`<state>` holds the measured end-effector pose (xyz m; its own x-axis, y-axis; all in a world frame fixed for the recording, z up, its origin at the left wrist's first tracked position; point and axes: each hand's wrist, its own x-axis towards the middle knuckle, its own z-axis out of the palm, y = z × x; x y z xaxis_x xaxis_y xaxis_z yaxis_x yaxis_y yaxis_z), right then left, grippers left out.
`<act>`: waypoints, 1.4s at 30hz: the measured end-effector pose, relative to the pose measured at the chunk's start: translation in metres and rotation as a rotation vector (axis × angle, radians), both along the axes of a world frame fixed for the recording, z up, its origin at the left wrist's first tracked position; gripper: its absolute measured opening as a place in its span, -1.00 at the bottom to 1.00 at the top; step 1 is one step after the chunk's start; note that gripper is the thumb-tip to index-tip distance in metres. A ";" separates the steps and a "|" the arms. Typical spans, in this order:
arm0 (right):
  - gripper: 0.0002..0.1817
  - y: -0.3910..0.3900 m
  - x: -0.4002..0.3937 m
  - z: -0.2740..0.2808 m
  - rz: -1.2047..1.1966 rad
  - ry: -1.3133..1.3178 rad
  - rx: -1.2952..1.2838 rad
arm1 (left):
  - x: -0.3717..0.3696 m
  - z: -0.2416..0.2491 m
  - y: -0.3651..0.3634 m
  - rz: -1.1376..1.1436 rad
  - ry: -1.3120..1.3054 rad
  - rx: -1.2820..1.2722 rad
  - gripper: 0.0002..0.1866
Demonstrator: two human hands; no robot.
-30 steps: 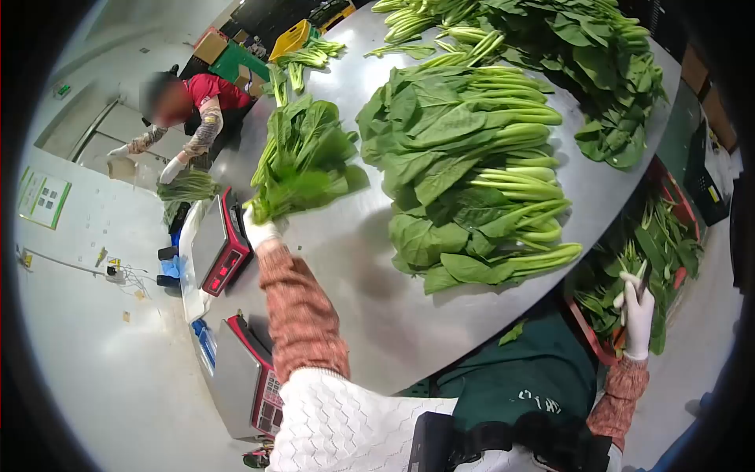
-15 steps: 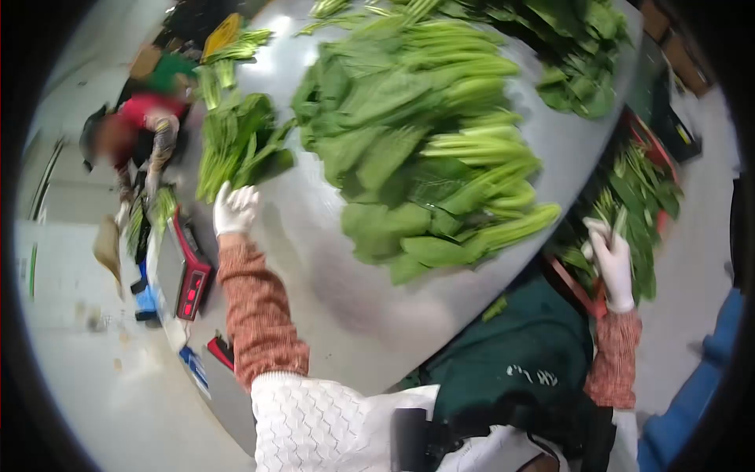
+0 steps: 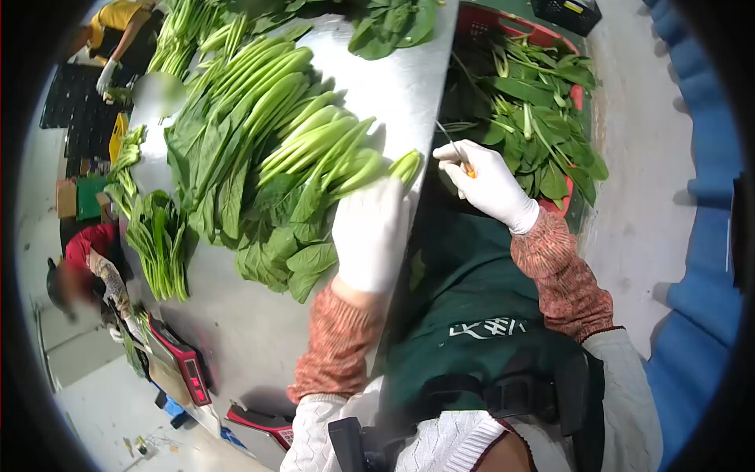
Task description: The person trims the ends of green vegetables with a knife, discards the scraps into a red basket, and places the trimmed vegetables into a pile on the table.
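Note:
A large heap of leafy greens with pale stalks [image 3: 267,141] covers the near part of the metal table. My left hand [image 3: 370,236], in a white glove, lies over the heap's near edge, fingers closed around the stalks of one green. That green's stem end [image 3: 405,167] pokes out past the fingers near the table edge. My right hand [image 3: 491,185], also gloved, is closed on a small knife [image 3: 469,170]. Its orange handle shows between the fingers, with the thin blade pointing up and left. The hands are apart.
Right of the table, a red crate [image 3: 576,98] holds loose leaves. A separate bunch of greens [image 3: 157,244] lies at the table's left, near red scales [image 3: 185,366]. Two co-workers stand along the far side, one in a red top [image 3: 88,244], one in yellow [image 3: 118,16].
My left hand has moved from the separate bunch at the left to the big heap's stalks. My right hand has come from over the crate to the table edge. The view has turned.

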<state>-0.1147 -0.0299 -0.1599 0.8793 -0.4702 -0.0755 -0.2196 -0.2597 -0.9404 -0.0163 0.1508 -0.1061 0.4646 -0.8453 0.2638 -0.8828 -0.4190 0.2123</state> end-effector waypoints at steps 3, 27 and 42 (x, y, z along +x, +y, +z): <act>-0.78 -0.003 -0.018 0.002 -0.001 0.020 0.082 | 0.003 -0.029 -0.031 0.150 -0.121 0.159 -0.61; -0.76 -0.110 -0.065 -0.005 -0.515 -0.175 -0.186 | -0.037 0.077 -0.081 -0.096 1.203 -0.680 -0.72; -0.79 -0.054 -0.048 0.110 0.166 -0.232 -0.188 | -0.017 0.064 -0.057 -0.225 0.868 -0.286 -0.70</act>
<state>-0.1622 -0.0841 -0.0503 0.9286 -0.3060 0.2100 0.0545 -0.4472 -0.8928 -0.0336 0.0942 -0.0416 0.4299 -0.8957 0.1133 -0.4212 -0.0880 0.9027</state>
